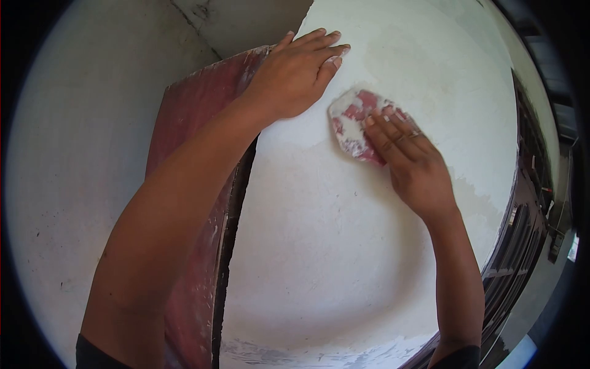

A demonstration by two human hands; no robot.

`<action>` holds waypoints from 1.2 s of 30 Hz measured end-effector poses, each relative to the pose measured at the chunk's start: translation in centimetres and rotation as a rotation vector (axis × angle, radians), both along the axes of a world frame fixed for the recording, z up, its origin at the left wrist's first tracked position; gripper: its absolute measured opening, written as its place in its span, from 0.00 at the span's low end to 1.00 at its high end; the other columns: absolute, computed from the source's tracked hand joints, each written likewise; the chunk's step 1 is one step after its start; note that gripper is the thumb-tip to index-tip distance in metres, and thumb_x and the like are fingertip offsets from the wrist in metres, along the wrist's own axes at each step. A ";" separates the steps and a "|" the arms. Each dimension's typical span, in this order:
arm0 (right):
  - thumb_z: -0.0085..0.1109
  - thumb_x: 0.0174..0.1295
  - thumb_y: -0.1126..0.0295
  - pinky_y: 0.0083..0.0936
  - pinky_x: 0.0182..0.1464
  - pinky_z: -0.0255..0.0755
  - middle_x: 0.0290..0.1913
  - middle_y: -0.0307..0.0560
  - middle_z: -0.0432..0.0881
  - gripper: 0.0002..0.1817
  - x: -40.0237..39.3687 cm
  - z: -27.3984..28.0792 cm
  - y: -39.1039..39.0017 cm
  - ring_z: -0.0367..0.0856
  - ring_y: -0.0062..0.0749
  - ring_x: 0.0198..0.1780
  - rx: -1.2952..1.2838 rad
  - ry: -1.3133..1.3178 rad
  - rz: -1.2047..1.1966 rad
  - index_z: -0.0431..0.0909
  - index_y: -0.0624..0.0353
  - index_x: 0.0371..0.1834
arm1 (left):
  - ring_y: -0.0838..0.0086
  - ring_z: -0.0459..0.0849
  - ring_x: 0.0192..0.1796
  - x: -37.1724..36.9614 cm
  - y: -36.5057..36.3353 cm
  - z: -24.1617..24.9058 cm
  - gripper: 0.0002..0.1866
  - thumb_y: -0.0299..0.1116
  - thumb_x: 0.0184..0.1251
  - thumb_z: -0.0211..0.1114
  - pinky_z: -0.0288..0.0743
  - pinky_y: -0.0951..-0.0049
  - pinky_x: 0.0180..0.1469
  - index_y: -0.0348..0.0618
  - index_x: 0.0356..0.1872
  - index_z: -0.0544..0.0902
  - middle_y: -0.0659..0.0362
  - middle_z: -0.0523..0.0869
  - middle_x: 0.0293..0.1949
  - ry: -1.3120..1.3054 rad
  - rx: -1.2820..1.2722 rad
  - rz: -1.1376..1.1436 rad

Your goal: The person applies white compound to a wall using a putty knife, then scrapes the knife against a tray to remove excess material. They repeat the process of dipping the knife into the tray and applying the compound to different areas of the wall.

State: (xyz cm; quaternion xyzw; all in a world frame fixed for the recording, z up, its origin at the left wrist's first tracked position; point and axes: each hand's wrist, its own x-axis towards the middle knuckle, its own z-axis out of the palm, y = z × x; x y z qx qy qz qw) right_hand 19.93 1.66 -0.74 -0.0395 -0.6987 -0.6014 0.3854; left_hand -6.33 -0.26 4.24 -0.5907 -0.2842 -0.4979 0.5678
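Note:
My right hand presses a piece of sandpaper against the pale plastered wall. The sandpaper is reddish, with white patches and dust on it; its far side is hidden against the wall. My fingers lie over its right part. Up and to the left, my left hand rests on the wall at its edge, empty, its fingers stretched out and apart. White dust shows on its thumb. Under my left forearm stands a dark red panel with white smears.
A dark, rough-edged gap runs between the red panel and the wall. Another grey-white wall stands at left, with a crack in the upper corner. Dark metal bars stand at the right.

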 end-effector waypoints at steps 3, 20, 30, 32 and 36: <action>0.59 0.60 0.76 0.42 0.73 0.70 0.65 0.48 0.81 0.25 0.8 -1.9 0.4 0.78 0.43 0.68 -0.048 -0.013 -0.041 0.80 0.56 0.63 | 0.62 0.63 0.80 -0.1 0.2 0.1 0.23 0.42 0.84 0.42 0.48 0.52 0.82 0.48 0.69 0.77 0.55 0.73 0.74 -0.001 0.003 0.005; 0.58 0.58 0.83 0.43 0.72 0.71 0.65 0.50 0.81 0.29 5.1 -0.3 1.0 0.76 0.47 0.70 -0.074 0.114 -0.096 0.79 0.54 0.66 | 0.61 0.62 0.80 0.1 0.1 -0.1 0.24 0.43 0.85 0.41 0.47 0.51 0.82 0.47 0.70 0.76 0.55 0.71 0.75 -0.004 -0.021 -0.023; 0.58 0.62 0.83 0.38 0.71 0.73 0.65 0.48 0.81 0.26 2.1 1.3 1.1 0.76 0.45 0.70 0.009 0.138 -0.068 0.80 0.55 0.65 | 0.62 0.62 0.80 -0.1 0.1 0.0 0.24 0.42 0.85 0.42 0.47 0.52 0.82 0.48 0.70 0.77 0.55 0.71 0.75 0.006 -0.004 0.003; 0.58 0.61 0.84 0.38 0.71 0.73 0.65 0.47 0.81 0.26 2.8 -0.2 1.1 0.76 0.44 0.70 -0.051 0.156 -0.096 0.80 0.55 0.65 | 0.62 0.62 0.80 -0.1 0.2 0.0 0.23 0.42 0.84 0.42 0.48 0.52 0.82 0.48 0.70 0.77 0.55 0.71 0.75 0.007 0.002 0.000; 0.58 0.61 0.85 0.39 0.70 0.73 0.63 0.51 0.83 0.27 4.9 -1.6 0.0 0.79 0.48 0.67 -0.084 0.137 -0.085 0.81 0.54 0.64 | 0.62 0.61 0.80 -0.1 0.0 0.0 0.23 0.42 0.84 0.42 0.48 0.52 0.82 0.48 0.70 0.77 0.55 0.71 0.75 0.002 -0.015 -0.002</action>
